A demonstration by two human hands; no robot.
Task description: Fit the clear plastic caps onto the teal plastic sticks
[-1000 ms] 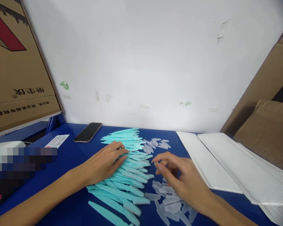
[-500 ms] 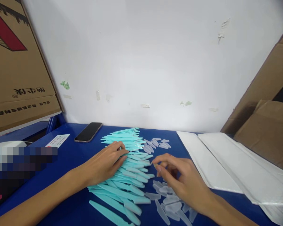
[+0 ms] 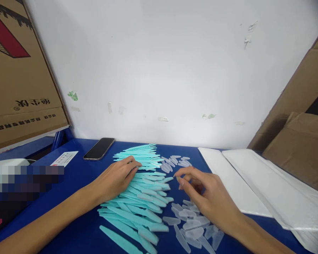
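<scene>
Many turquoise, blade-shaped pieces (image 3: pixel 137 215) lie in a long fanned pile on the blue table, with a smaller group of them (image 3: pixel 137 152) behind. My left hand (image 3: pixel 122 176) rests over the pile's upper left, thumb and fingers closed together at the pieces; what they pinch is too small to make out. To the right, my right hand (image 3: pixel 201 188) hovers with thumb and index fingertips nearly together, close to the pile's right ends; anything between them cannot be made out. Clear plastic caps (image 3: pixel 194 233) lie loose below it, and more caps (image 3: pixel 171 163) sit farther back.
A phone (image 3: pixel 99 148) and a printed card (image 3: pixel 65 158) lie at the back left. White padded mailers (image 3: pixel 243 187) cover the right side. Cardboard boxes (image 3: pixel 18 81) stand left and right, and a white wall (image 3: pixel 159 70) rises behind the blue table (image 3: pixel 84 222).
My left hand has shifted slightly back and left over the pile. My right hand has moved a little right, away from the pile's ends. A turquoise piece near it sits differently.
</scene>
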